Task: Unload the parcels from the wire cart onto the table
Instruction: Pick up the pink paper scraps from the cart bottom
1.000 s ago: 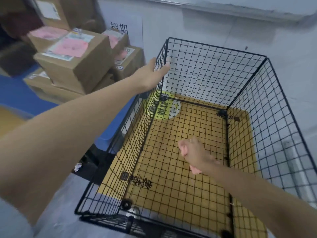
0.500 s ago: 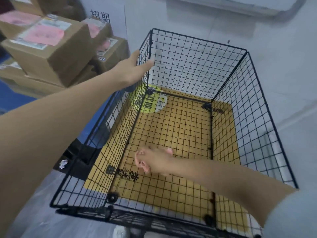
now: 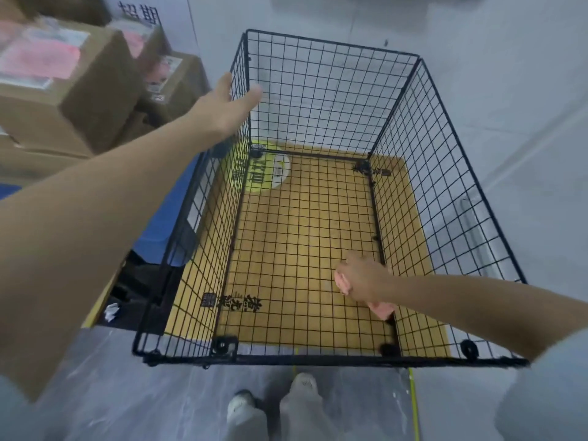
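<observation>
The black wire cart stands in front of me with no parcels in it; only a yellow cardboard liner with black print covers its floor. My left hand reaches to the cart's far left top corner, fingers spread, thumb outside the wall and fingertips over the rim. My right hand is low inside the cart near its right wall, closed on a small pink object that sticks out at both sides of the fist. Brown cardboard parcels with pink labels are stacked on the blue table at the left.
The cart sits tight against the blue table's edge on the left. A grey floor surrounds it at the right and back. A dark gap with a crumpled white scrap lies under the table. My feet are at the cart's near rim.
My right hand swung left across the cart floor and is back near the right wall, still holding the pink object. The left hand stays at the far left corner. My view tilted down.
</observation>
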### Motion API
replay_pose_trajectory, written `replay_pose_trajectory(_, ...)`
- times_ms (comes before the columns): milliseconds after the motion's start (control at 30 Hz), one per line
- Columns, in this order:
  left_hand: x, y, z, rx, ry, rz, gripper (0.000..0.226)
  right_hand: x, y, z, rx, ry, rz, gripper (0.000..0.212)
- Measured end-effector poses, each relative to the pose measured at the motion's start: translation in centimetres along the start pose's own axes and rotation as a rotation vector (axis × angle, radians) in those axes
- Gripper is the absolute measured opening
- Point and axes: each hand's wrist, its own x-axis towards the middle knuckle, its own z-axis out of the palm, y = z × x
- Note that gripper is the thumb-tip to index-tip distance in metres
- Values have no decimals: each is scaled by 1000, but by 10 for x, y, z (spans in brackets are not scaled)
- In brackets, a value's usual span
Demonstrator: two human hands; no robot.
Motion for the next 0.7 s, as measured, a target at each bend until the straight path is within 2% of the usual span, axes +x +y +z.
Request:
replay_pose_trajectory(133,2,-2,0,-32,0,-2,77,6,-25,-2,169,53,-62,41)
replay_pose_trajectory(267,5,-3,0,-47,2,-9,77,16,-65,-21,232,122,-165,34)
replay_pose_trajectory(400,8,-6,0,-72,-3,-17,78,34,-127,-31,287,115,-432,35)
replay_pose_trajectory(500,10,-8,0,-81,-1,-16,74,40,-157,-36,249,11,-664,12)
replay_pose_trajectory(567,11,-8,-1,-75,5,-15,73,42,-157,-34,231,57,-826,7)
replay_pose_trajectory(700,11,-7,-2,-84,20,-5,75,45,-124,-26,160,57,-739,34)
